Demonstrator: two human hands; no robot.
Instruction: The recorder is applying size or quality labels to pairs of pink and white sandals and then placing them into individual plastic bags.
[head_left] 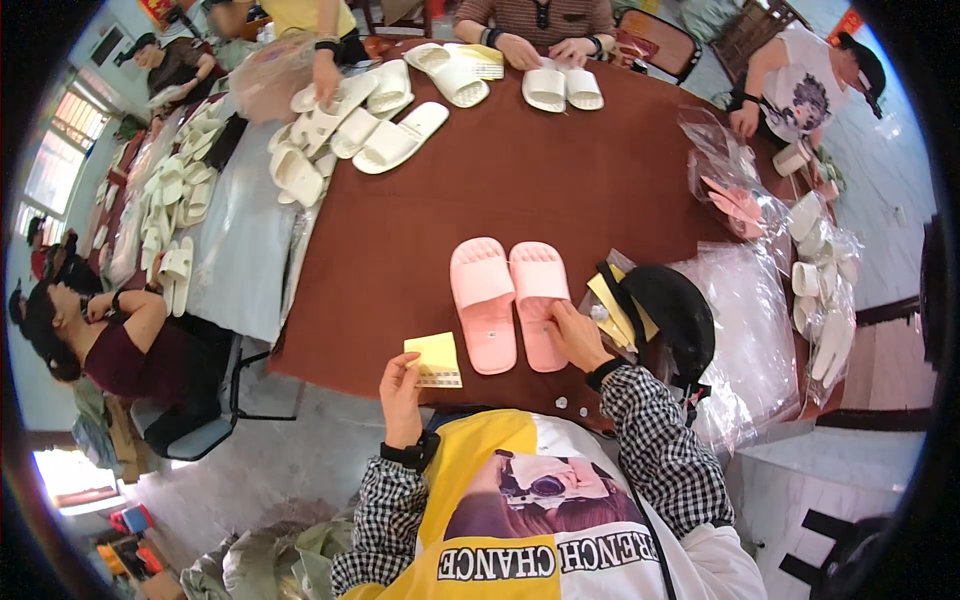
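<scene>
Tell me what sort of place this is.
Probably a small workshop that sorts or packs slippers: a pair of pink slippers lies on a large brown-covered table, white slippers are piled at its far left, and clear plastic bags lie at its right.

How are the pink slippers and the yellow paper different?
The slippers are pink; the paper is yellow. The slippers have rounded ends; the paper has straight edges. The right hand touches one slipper; the left hand holds the paper. Both have a hand on them.
</scene>
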